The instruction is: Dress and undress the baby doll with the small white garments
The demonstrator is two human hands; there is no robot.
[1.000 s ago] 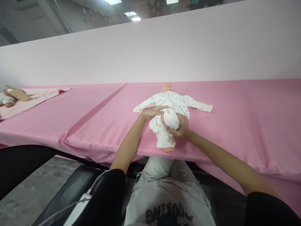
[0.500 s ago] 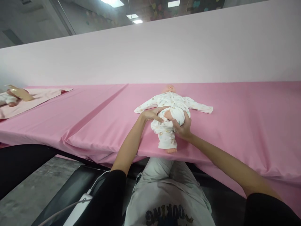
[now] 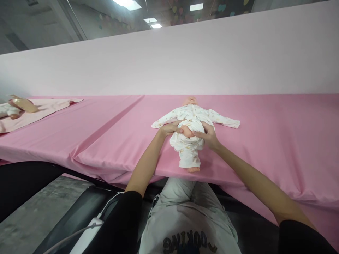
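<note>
Further out of the bunched cloth now, a bare doll's foot (image 3: pixel 187 131) shows between the two hands, where a moment ago less of it showed. Nearest the camera, the person's grey printed sweatshirt (image 3: pixel 188 229) fills the bottom of the view, with black sleeves (image 3: pixel 119 225) at both sides and a white cable (image 3: pixel 87 234) running over a black seat (image 3: pixel 76 208).

Both forearms reach forward over the near edge of a pink tablecloth (image 3: pixel 79 148). The left hand (image 3: pixel 169 129) is clenched around the doll's bunched leg, its fingertips (image 3: pixel 180 129) at the foot. The right hand (image 3: pixel 209 137) lies across the gathered fabric with fingers extended toward the foot; whether it is gripping or only pressing, I cannot tell.

The baby doll (image 3: pixel 190 100) lies on its back in the middle of the cloth, head away from the person. Its white patterned sleepsuit (image 3: pixel 192 114) has both sleeves spread flat, one leg gathered into a thick roll at the waist, and the other leg lying straight, its toes (image 3: pixel 193 169) poking out near the table edge.

Far left, a second doll (image 3: pixel 7 110) lies on a paler pink blanket (image 3: pixel 50 107), well apart. Beyond stands a pale pink backdrop (image 3: pixel 169 60).
</note>
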